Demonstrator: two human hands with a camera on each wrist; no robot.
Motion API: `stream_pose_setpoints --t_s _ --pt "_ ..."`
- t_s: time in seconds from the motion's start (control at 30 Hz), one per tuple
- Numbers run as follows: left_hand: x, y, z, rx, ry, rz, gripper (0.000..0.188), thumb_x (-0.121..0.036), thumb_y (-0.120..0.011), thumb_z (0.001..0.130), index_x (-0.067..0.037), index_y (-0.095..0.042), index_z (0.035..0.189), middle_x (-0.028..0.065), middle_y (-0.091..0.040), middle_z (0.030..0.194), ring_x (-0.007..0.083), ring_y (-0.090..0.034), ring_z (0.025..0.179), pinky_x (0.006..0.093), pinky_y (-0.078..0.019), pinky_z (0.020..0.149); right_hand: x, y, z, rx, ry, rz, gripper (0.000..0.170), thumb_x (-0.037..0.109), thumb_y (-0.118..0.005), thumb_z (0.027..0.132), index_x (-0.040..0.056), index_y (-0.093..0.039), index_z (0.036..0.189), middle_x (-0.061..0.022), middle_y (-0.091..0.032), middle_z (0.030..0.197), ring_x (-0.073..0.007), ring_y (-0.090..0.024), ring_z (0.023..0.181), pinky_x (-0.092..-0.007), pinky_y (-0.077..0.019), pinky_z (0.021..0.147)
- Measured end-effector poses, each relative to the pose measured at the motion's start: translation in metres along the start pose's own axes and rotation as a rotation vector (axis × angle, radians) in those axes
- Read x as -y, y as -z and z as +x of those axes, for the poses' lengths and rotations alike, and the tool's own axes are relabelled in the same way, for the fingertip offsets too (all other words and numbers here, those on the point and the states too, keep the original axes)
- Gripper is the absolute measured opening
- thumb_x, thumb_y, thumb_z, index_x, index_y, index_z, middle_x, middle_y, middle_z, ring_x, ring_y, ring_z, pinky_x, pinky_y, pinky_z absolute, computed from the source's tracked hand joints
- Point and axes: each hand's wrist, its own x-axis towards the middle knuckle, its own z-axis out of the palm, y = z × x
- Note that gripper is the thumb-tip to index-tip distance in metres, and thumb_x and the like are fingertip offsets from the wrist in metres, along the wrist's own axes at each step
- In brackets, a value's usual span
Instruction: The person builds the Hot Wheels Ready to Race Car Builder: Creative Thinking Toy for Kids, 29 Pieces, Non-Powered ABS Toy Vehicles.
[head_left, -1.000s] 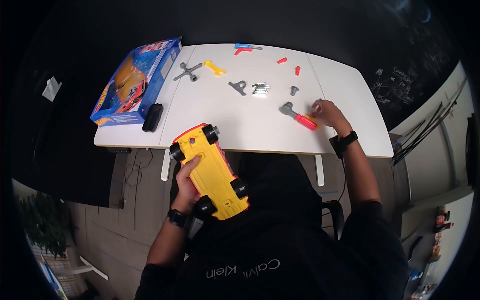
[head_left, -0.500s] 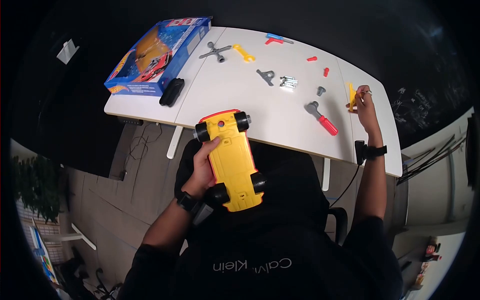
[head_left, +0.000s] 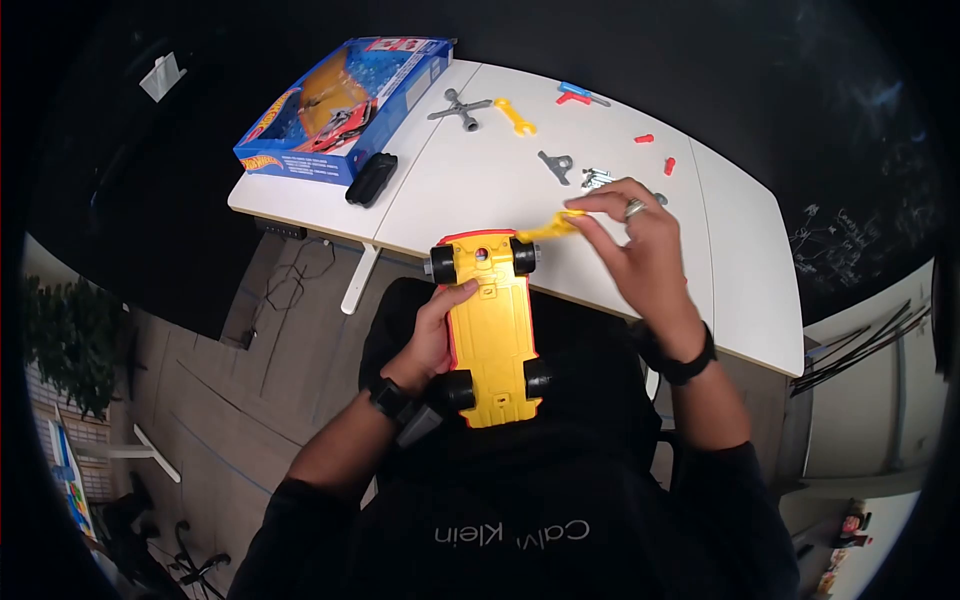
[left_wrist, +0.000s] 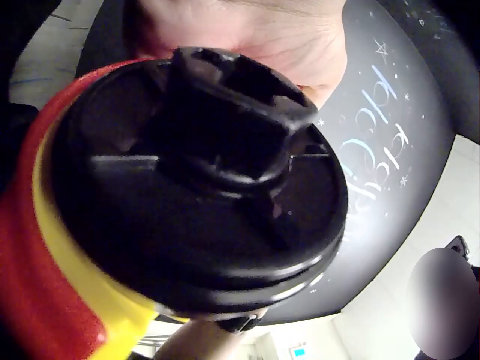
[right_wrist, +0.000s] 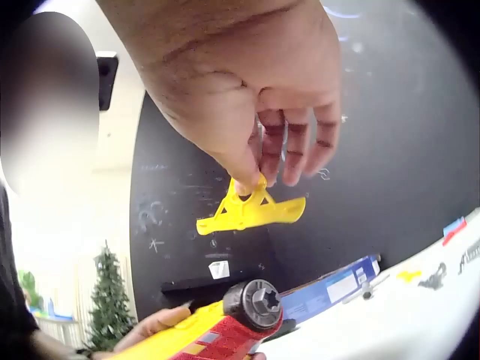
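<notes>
My left hand (head_left: pixel 432 338) grips a red toy car (head_left: pixel 492 335) along its side, with the yellow underside turned up and the thumb pressed on it. A black wheel (left_wrist: pixel 202 232) fills the left wrist view. My right hand (head_left: pixel 648 265) pinches a yellow plastic piece (right_wrist: pixel 251 214) between thumb and index finger. This piece has a long bar with triangular struts, like a spoiler. In the head view it is blurred, close beside the car's far right wheel (head_left: pixel 524 257). In the right wrist view it hangs above the car.
On the white table (head_left: pixel 480 190) lie a grey cross wrench (head_left: pixel 461 108), a yellow wrench (head_left: pixel 516 117), a grey bracket-like part (head_left: pixel 556 168), silver pieces (head_left: pixel 597 179), small red pieces (head_left: pixel 669 165) and a blue-and-red tool (head_left: pixel 580 94). A blue box (head_left: pixel 345 115) and black case (head_left: pixel 371 180) stand left.
My right hand has picked up the yellow piece from the table's right side and carried it left to the car. The car, still in my left hand, has turned more upright in the head view.
</notes>
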Motion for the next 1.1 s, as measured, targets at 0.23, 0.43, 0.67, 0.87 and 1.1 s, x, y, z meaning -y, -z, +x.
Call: stream_pose_setpoints --t_s 0.23,0.43,0.67,0.87,1.1 --pt "-0.002 0.001 -0.002 -0.009 -0.033 -0.066 0.045 -0.022 -0.059 0.099 -0.001 -0.053 0.138 0.0146 -0.069 0.122 0.0241 -0.071 0.108 0.0376 -0.0562 0.097 0.034 -0.056 -0.003 0.050 0.322 -0.212 0.019 0.006 -0.075 0.075 0.0033 -0.076 0.093 -0.0022 -0.059 0.084 -0.0192 -0.061 0.082 -0.0332 -0.0488 0.069" --pt "-0.002 0.003 -0.005 0.014 -0.029 -0.064 0.042 -0.020 -0.059 0.099 -0.003 -0.054 0.137 0.0128 -0.070 0.118 0.0225 -0.071 0.106 0.0368 -0.0564 0.095 0.047 -0.054 -0.007 0.173 0.137 -0.004 0.016 0.011 -0.072 0.085 0.0004 -0.075 0.097 -0.0076 -0.068 0.103 -0.0248 -0.063 0.106 -0.0376 -0.0499 0.091" --pt "-0.009 -0.006 -0.007 0.018 -0.014 -0.096 0.041 -0.028 -0.057 0.104 -0.004 -0.052 0.137 0.0119 -0.069 0.118 0.0211 -0.071 0.105 0.0358 -0.0582 0.091 0.042 -0.057 -0.016 0.296 0.151 0.048 0.019 0.013 -0.068 0.093 0.0039 -0.073 0.109 -0.0079 -0.067 0.130 -0.0276 -0.060 0.125 -0.0423 -0.0437 0.107" --pt "-0.008 -0.005 -0.001 -0.152 -0.043 0.063 0.043 -0.029 -0.061 0.104 -0.006 -0.051 0.138 0.0088 -0.067 0.119 0.0179 -0.070 0.105 0.0334 -0.0585 0.089 0.047 -0.062 -0.020 0.267 -0.009 0.155 0.027 0.010 -0.060 0.097 0.0031 -0.068 0.122 -0.0120 -0.065 0.132 -0.0337 -0.057 0.126 -0.0463 -0.0404 0.110" --pt "-0.010 -0.003 -0.001 -0.141 0.001 0.023 0.048 -0.034 -0.060 0.102 -0.004 -0.052 0.140 0.0111 -0.067 0.122 0.0200 -0.070 0.109 0.0355 -0.0579 0.093 0.036 -0.060 -0.027 0.397 0.202 0.002 0.028 0.016 -0.053 0.102 0.0013 -0.077 0.102 -0.0104 -0.053 0.151 -0.0319 -0.047 0.141 -0.0507 -0.0319 0.119"
